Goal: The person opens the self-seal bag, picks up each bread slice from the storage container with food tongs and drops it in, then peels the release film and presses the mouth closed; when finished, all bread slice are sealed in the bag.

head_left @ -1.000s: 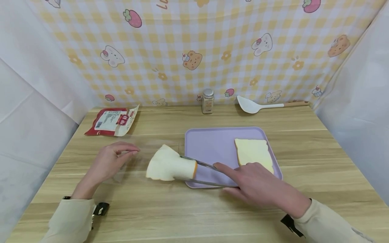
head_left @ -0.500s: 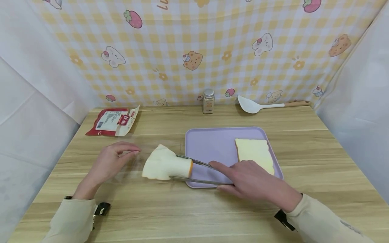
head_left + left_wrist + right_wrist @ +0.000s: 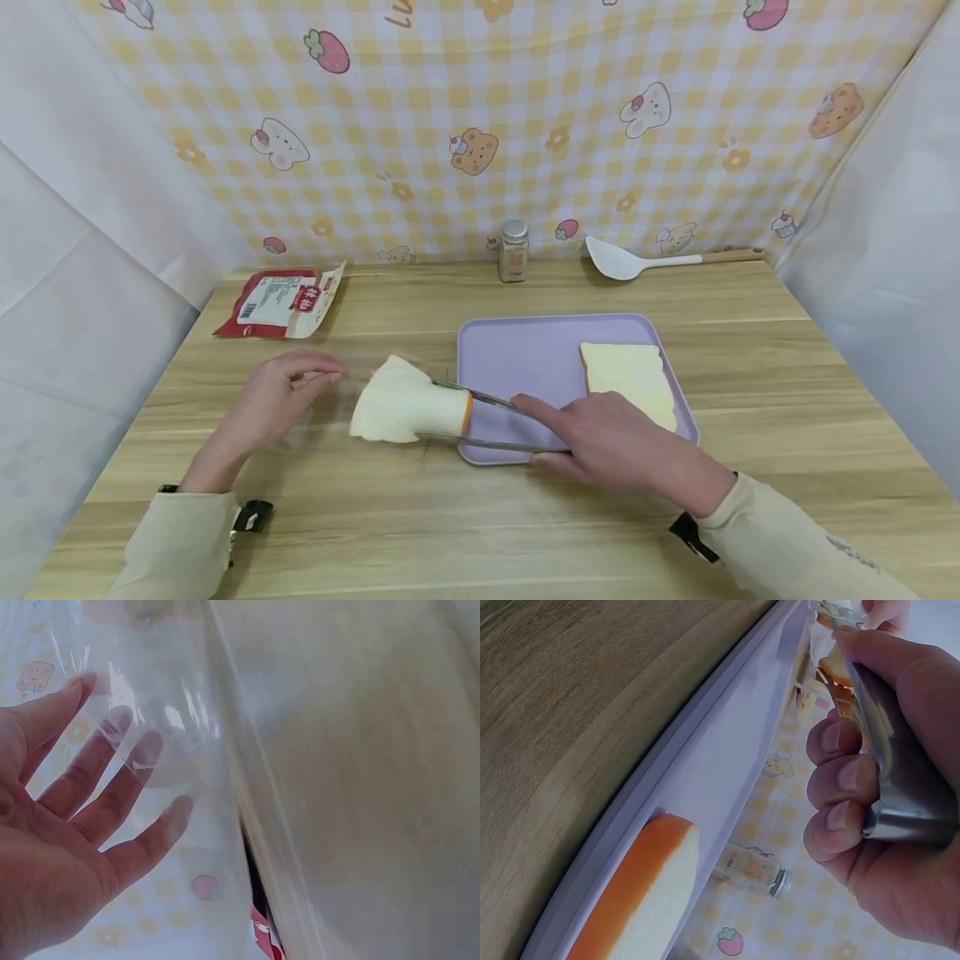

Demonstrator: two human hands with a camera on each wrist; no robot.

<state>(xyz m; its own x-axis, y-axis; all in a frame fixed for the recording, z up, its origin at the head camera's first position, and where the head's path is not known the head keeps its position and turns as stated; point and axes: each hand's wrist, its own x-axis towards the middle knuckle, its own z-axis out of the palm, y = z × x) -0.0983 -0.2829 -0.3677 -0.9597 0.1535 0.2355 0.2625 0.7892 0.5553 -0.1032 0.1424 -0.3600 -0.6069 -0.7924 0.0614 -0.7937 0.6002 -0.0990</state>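
The right hand curls round steel tongs, which squeeze a soft white slice into a curl, mostly left of the smooth tray. The left hand pinches thin, clear film, other fingers spread. Tong-carrying seems underway; next calls for a light, steady squeeze.
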